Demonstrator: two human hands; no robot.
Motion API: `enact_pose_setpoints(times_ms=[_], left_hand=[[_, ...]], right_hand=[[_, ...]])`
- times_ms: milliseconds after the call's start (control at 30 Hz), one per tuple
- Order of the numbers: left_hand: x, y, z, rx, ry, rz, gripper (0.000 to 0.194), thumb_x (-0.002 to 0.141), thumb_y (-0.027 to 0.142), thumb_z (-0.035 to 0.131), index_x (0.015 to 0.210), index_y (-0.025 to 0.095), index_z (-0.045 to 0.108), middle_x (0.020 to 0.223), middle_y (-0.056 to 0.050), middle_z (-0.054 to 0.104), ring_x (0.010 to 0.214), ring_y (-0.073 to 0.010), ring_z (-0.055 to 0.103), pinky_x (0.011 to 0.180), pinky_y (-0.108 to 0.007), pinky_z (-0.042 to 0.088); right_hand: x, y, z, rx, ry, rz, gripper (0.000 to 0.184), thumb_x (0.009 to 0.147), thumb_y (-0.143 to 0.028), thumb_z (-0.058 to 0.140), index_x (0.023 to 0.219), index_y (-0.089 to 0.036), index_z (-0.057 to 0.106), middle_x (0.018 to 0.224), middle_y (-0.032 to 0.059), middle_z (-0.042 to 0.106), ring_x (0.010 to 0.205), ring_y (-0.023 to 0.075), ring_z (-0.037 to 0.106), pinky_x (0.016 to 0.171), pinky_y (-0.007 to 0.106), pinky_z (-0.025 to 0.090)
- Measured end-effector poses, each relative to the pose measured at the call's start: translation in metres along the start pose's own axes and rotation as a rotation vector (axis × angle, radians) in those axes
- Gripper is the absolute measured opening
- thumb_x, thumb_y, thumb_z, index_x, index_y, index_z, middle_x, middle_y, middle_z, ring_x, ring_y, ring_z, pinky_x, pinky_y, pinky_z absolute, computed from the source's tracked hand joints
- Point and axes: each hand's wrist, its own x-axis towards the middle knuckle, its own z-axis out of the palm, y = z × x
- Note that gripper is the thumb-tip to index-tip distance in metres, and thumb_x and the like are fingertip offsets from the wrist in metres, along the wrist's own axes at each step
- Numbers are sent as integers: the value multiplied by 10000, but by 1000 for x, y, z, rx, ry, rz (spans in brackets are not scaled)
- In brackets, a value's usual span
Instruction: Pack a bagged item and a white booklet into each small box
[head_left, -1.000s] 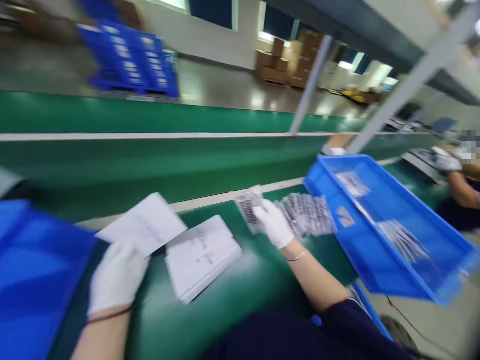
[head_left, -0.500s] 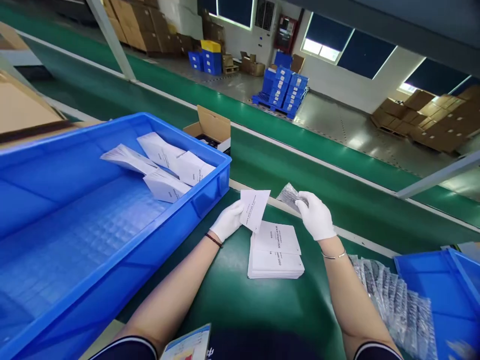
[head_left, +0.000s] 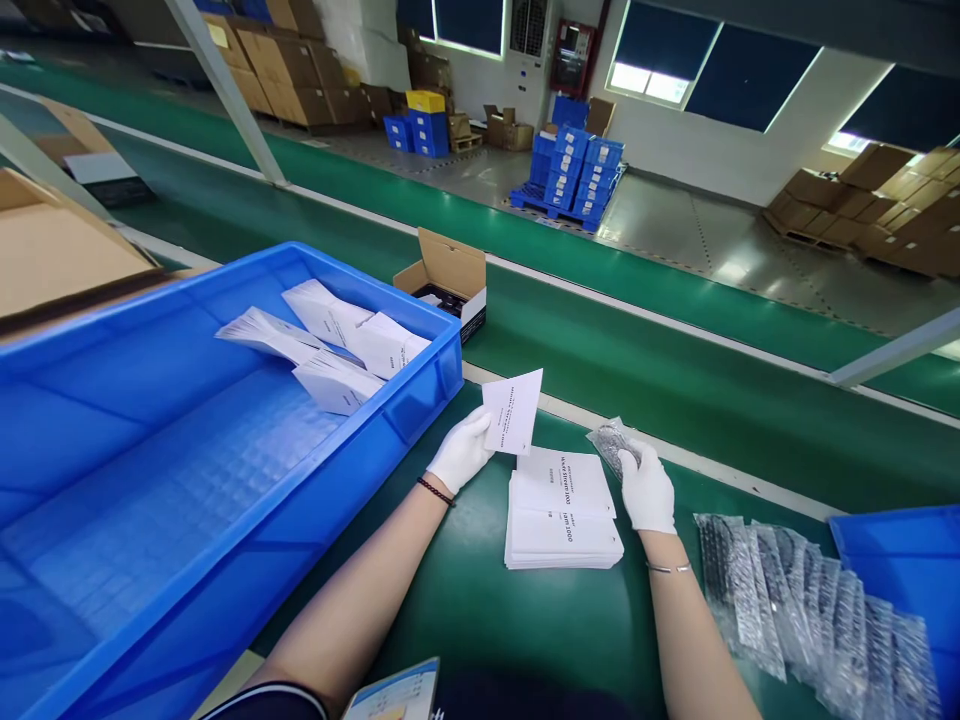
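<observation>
My left hand (head_left: 463,452), in a white glove, is closed on the edge of a white printed booklet (head_left: 513,410), held up off the table. My gloved right hand (head_left: 648,490) grips a small bubble-wrap packet (head_left: 613,440) between thumb and fingers; what the wrap contains is unclear. Between the hands a stack of white booklets (head_left: 564,540) lies on the green table (head_left: 457,600), its top ones offset from those below. To the right of my right forearm several bubble-wrap bags (head_left: 810,590) lie overlapping in a row.
A large blue bin (head_left: 225,500) with several booklet bundles (head_left: 337,380) stands on the left. Beyond its corner, an open cardboard box (head_left: 454,275) with dark contents sits on the green conveyor (head_left: 600,350). Another blue bin (head_left: 892,540) is at the right edge.
My right hand has moved lower and slightly right with the bubble-wrap packet. The left hand still holds the booklet, now turned slightly. The camera view has shifted a little.
</observation>
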Motion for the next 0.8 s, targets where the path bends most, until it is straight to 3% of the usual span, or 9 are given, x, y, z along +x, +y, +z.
enact_pose_setpoints(times_ms=[300,467,600,700,800], left_hand=[[4,-4,-4,41,2,18,414,877,108,579,1287,148,606,1292,-112,645,1182,-219,625,996,-319,533],[3,-3,0,22,15,2,396,885,97,551,1276,129,609,1269,-117,656,1131,-208,648,931,-298,555],[0,-1,3,-15,11,-24,426,870,94,580,1294,123,599,1159,-113,695,1035,-206,676,887,-299,560],[0,-1,1,-23,5,-16,423,845,119,635,1267,99,620,970,-96,717,894,-191,685,841,-286,552],[0,-3,-3,13,-28,24,446,828,166,674,1265,87,633,855,-73,705,702,-162,640,693,-275,533]], right_hand=[[7,12,-2,130,7,64,401,855,-441,528,1173,-224,639,1195,87,695,1108,295,638,994,462,480],[4,1,-13,204,113,19,468,851,-433,533,1259,-209,581,1270,105,659,1177,278,615,1044,446,458],[10,-38,-32,145,85,-190,492,864,-334,476,1313,-148,553,1307,136,629,1200,273,602,1064,448,455],[25,-88,-41,47,41,-422,442,870,-265,463,1279,-174,605,1306,107,636,1208,268,593,1068,445,459],[49,-149,-33,-79,-62,-697,418,900,-222,454,1279,-209,631,1328,78,624,1225,278,573,1079,462,445]])
